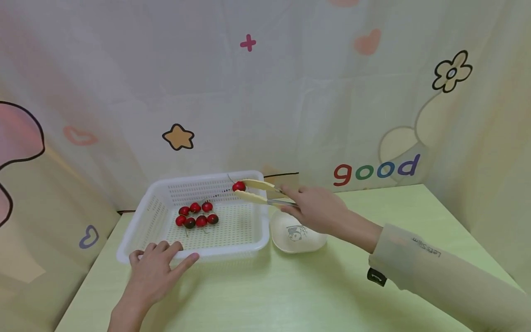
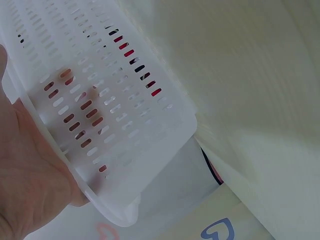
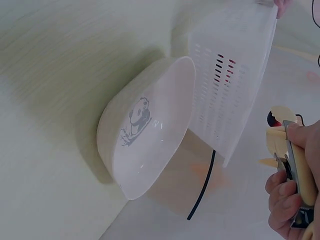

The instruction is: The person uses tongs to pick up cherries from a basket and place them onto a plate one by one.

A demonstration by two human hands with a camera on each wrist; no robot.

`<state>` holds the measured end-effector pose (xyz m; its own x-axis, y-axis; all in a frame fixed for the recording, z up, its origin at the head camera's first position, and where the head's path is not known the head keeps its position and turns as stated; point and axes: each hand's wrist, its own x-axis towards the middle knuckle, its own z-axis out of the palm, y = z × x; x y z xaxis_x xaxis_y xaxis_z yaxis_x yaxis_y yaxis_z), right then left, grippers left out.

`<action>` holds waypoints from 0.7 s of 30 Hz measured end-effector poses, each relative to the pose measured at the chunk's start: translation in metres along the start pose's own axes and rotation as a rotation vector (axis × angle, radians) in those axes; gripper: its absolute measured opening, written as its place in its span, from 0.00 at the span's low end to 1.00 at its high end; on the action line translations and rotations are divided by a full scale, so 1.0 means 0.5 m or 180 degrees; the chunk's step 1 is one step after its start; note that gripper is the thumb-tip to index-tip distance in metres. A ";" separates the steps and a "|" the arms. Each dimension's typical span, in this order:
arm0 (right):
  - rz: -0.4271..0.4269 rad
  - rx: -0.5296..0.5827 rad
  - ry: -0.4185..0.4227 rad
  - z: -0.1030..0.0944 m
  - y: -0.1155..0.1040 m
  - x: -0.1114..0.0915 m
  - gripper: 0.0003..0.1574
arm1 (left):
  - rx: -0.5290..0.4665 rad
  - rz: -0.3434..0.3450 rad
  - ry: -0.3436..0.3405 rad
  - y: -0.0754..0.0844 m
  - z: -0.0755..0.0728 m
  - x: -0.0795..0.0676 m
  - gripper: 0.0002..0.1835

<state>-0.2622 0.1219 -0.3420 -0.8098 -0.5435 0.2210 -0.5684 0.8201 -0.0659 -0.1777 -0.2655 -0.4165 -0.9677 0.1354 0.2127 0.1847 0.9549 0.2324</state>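
My right hand (image 1: 321, 210) grips a pair of tongs (image 1: 259, 184) with pale yellow tips. Pinched between those tips is a red cherry (image 1: 238, 186) with a thin stem, raised near the right end of a white perforated plastic basket (image 1: 236, 251). My left hand (image 1: 153, 272) holds the basket's near rim at the left, its fingers hooked over the edge; in the left wrist view they show through the slots. Several red and dark cherries (image 1: 201, 221) lie in two rough rows on the basket's floor. In the right wrist view the tongs (image 3: 302, 175) are partly cut off.
To the basket's right stands a small white bowl (image 1: 304, 244) with a panda print inside, partly under my right forearm. Both sit on a light green table (image 1: 232, 299). A printed curtain (image 1: 274, 106) hangs close behind and at the sides.
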 end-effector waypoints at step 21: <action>0.0369 -0.0022 0.0011 -0.003 0.059 -0.096 0.36 | -0.0007 -0.0020 -0.0041 -0.001 0.001 0.000 0.30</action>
<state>-0.2398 0.1727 -0.3532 -0.8695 -0.4444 0.2155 -0.4700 0.8786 -0.0846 -0.1777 -0.2659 -0.4169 -0.9710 0.1328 0.1989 0.1789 0.9552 0.2359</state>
